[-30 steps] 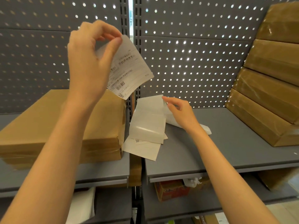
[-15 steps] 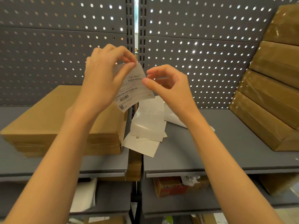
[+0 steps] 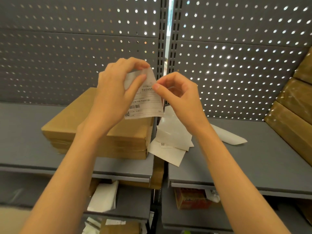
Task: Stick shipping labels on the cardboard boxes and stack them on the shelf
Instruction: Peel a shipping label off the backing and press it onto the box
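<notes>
Above the grey shelf [image 3: 253, 159], at the centre of the view, both hands hold one shipping label [image 3: 145, 102] upright in the air. Left hand [image 3: 116, 92]: grip closed on the label's upper left part, thumb in front, fingers curled over its top edge. Right hand [image 3: 179, 97]: grip pinching the label's right edge, at about 3 o'clock from the left hand. Cardboard box [image 3: 101, 130]: lying flat on the left shelf board, directly behind and below the label. Loose white backing sheets [image 3: 170, 142]: at 5 o'clock from the label, just beside the box. Stacked cardboard boxes [image 3: 293, 115]: leaning at the far right, at 3 o'clock. Perforated back panel [image 3: 236, 56]: behind everything.
</notes>
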Available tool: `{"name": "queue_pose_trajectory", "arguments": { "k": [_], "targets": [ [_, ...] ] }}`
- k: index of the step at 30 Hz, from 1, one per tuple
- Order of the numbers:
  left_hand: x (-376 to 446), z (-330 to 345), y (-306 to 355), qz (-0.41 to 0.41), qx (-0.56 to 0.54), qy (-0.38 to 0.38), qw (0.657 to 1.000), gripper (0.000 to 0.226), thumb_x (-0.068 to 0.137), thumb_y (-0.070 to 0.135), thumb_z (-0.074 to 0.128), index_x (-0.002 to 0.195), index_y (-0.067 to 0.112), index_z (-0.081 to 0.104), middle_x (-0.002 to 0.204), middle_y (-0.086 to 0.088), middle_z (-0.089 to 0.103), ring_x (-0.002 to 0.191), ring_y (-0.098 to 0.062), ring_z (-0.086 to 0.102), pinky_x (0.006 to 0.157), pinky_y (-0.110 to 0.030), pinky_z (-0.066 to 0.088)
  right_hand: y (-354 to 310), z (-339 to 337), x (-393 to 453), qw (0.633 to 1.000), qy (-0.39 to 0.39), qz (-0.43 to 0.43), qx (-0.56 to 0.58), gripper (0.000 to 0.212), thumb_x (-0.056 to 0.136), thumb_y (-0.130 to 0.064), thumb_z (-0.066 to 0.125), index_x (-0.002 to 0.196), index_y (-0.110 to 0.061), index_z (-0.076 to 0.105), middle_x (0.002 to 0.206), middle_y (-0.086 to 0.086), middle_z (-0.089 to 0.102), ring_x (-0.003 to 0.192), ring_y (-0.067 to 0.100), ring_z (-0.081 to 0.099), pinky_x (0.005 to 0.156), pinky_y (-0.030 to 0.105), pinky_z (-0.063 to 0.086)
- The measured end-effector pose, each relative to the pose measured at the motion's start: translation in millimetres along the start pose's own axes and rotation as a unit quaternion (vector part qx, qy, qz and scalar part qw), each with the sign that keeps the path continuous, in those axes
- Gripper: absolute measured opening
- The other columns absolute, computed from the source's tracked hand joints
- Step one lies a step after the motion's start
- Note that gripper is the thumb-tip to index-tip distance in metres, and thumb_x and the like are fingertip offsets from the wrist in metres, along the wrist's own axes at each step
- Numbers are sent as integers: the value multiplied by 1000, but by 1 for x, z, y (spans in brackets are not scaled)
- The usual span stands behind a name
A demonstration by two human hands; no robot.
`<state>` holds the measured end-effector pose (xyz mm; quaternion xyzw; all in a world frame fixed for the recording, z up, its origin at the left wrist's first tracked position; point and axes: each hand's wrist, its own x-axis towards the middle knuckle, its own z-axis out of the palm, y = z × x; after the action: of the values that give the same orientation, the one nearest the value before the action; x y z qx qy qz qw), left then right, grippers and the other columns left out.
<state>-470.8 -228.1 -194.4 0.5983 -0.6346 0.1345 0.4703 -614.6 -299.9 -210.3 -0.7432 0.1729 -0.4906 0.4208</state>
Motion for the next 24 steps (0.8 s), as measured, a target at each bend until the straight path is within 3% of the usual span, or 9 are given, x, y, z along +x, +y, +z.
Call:
{"name": "queue_pose_trajectory", "arguments": {
  "k": [5,11,14,16,21,24],
  "targets": [
    [5,-27,-36,-43,-36,19,998,36,94,26,52,130,23,46,131,11,48,122,-8,42,103,-30,33,-5,27,8,1000,19,12,19,3,87,-10,64,86,-12,62,85,0,65,79,9,62,74,23,53],
    [8,-52,-89,-144,-164,-21,976,22,90,33,59,109,22,54,109,9,62,101,-8,59,90,-35,50,-11,68,27,990,97,46,95,1,89,-11,61,90,-10,61,92,5,67,80,6,63,67,14,48],
    [8,-59,-112,-171,-248,-62,952,9,92,29,57,91,21,61,100,-1,69,97,-22,64,89,-42,51,-5,89,32,985,126,70,92,4,89,-15,61,92,-13,61,94,4,68,81,10,61,69,19,47],
    [10,-63,-123,-179,-283,-76,939,12,93,25,56,86,20,63,96,-6,70,91,-26,65,81,-36,52,-2,102,34,983,142,85,76,3,89,-18,62,91,-15,62,92,2,68,80,11,60,71,24,45],
    [13,-68,-140,-198,-326,-98,919,14,93,21,56,87,14,67,85,0,72,71,-6,67,57,-15,51,1,120,40,971,193,126,62,6,88,-13,63,93,-16,61,99,5,69,89,21,64,84,35,49],
    [13,-68,-149,-197,-321,-90,922,18,93,20,56,83,13,68,75,5,70,61,-5,61,56,-14,47,1,124,42,967,210,142,16,14,86,-7,64,99,-13,62,105,10,67,96,20,64,79,25,54]
  ]
}}
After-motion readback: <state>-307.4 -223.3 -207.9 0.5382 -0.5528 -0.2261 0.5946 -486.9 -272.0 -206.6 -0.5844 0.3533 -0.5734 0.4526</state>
